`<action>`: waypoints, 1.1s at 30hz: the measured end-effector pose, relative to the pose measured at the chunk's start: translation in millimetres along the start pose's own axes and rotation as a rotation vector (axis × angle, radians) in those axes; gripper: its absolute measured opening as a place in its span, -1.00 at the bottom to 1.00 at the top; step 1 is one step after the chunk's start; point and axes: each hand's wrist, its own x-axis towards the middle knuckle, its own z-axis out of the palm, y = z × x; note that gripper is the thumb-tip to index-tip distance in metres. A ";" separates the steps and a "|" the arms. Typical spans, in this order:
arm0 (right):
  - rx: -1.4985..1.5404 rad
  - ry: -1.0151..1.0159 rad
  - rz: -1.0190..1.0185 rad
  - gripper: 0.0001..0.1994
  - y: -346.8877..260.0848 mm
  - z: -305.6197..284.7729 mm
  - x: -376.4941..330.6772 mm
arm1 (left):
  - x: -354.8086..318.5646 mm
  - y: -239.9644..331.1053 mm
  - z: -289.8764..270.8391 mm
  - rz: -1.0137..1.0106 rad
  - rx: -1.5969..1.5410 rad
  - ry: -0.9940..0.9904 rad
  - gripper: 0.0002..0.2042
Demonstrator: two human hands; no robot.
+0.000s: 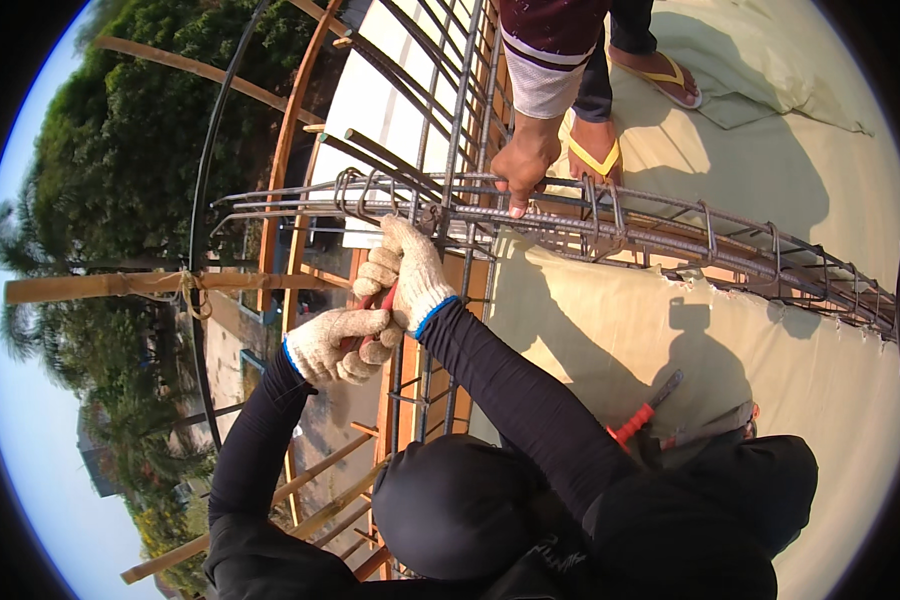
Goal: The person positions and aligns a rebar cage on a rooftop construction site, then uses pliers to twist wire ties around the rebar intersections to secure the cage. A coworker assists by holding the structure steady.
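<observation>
Left hand (pixel 338 345) clamped on red tool handle (pixel 378 318); right hand (pixel 410 270) closed around same handle beside rebar cage (pixel 570 215); co-worker's hand (pixel 523 165) grips bar.

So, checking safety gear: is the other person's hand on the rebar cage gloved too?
No, the co-worker's hand gripping the rebar cage is bare, while the wearer's left hand and right hand wear white knit gloves.

Rebar cage (pixel 610 225) across the slab (pixel 610 340), co-worker's hand (pixel 523 160) on it, pliers (pixel 645 412) lying below
</observation>
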 end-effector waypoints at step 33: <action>-0.752 0.197 -0.218 -0.67 -11.5 -36.6 -40.5 | 43.7 -91.9 39.7 0.228 -0.389 0.058 -0.79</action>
